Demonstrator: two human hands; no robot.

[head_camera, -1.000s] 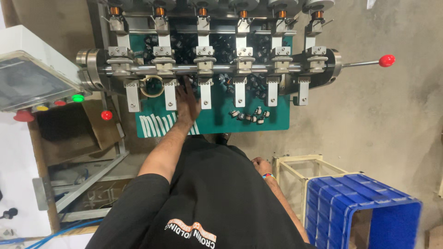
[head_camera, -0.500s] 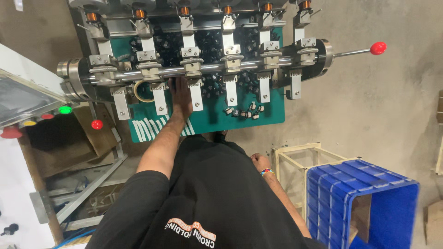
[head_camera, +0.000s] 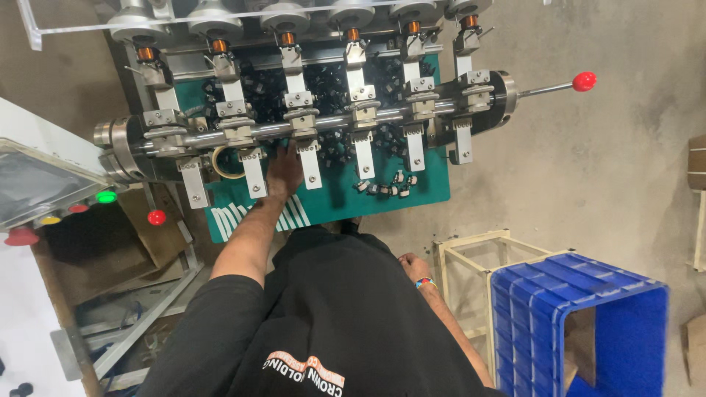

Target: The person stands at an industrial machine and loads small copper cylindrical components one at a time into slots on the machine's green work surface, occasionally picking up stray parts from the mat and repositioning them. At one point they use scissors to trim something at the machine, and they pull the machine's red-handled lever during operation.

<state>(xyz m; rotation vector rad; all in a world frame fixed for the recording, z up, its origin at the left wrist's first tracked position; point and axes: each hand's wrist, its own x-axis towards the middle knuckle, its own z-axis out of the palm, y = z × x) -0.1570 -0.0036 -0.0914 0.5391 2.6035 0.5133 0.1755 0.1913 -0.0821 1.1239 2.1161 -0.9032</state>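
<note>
My left hand (head_camera: pixel 283 170) reaches forward onto a green machine bed (head_camera: pixel 334 206), between two of the grey metal clamp arms that hang from a long steel shaft (head_camera: pixel 331 126). Its fingertips are hidden under the shaft, among a heap of small black parts (head_camera: pixel 331 81). A few more of these small parts (head_camera: pixel 386 188) lie loose on the bed to the right of the hand. A yellowish tape ring (head_camera: pixel 226 163) sits just left of it. My right hand (head_camera: pixel 413 266), with a coloured wristband, hangs by my hip with its fingers curled and nothing visible in it.
A lever with a red knob (head_camera: pixel 585 81) sticks out of the shaft's right end. Copper-wound spindles (head_camera: pixel 283 38) line the top. A control box with a green lamp (head_camera: pixel 107 197) and a red button (head_camera: pixel 156 217) stands left. A blue crate (head_camera: pixel 581 323) and a cream frame (head_camera: pixel 471 246) stand right.
The view has tilted, so the machine sits lower in frame and the top spindles show. My left hand stays at the same spot under the shaft.
</note>
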